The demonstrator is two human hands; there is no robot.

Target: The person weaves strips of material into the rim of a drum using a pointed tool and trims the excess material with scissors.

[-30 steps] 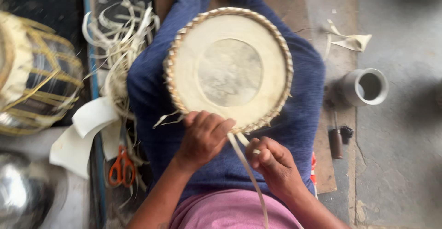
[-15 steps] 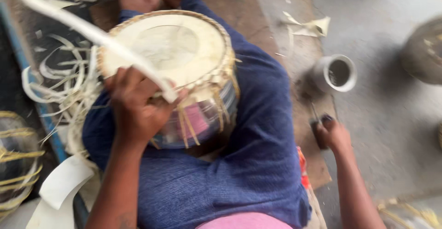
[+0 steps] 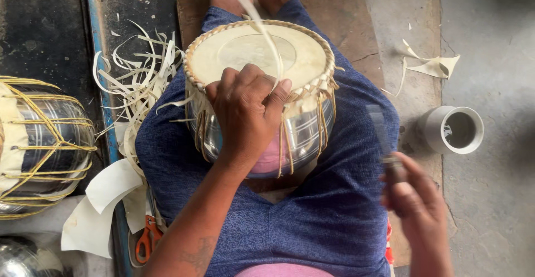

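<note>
A metal drum [image 3: 262, 137] with a pale hide head [image 3: 245, 54] and a woven strap rim lies tilted on my lap. My left hand [image 3: 245, 112] rests on its near rim and pinches a long pale hide strip [image 3: 253, 18] that runs up and away over the head. My right hand [image 3: 415, 202], blurred at the lower right, grips a thin flat-bladed tool [image 3: 382, 129] pointing upward, apart from the drum.
Another laced metal drum [image 3: 42, 143] lies at the left. Loose hide strips [image 3: 136, 82] and white offcuts [image 3: 106, 199] pile beside my left leg, with orange-handled scissors [image 3: 146, 238]. A grey cup [image 3: 454, 129] stands on the floor at right. Hide scraps [image 3: 432, 65] lie nearby.
The drum has tipped from head-on to lying on its side. My right hand left the rim, reached right to the floor and now holds a thin tool raised beside my leg.
</note>
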